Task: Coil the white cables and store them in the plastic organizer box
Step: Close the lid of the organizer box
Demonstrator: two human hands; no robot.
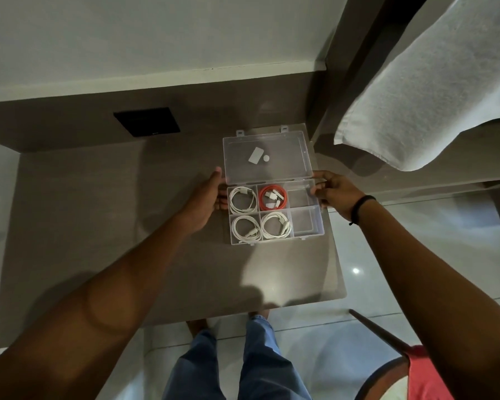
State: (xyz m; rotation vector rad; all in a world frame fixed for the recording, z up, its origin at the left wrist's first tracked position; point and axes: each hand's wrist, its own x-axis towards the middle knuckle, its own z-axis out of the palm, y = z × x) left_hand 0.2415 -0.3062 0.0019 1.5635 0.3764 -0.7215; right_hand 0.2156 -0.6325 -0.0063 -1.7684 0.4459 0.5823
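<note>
Fingers [319,180] of both hands gripped the open organizer box [306,197] on the surface [127,226], white cables [243,201] coiled inside; a careless shove might spill them.

Black wristband [360,209], blue jeans [260,359]

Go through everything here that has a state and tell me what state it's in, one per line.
organizer box: lid open, laid back flat
three white cables: coiled, each in its own compartment
red cable: coiled, top middle compartment
two right compartments: empty
left hand: holding box's left side
right hand: holding box's right side
</note>
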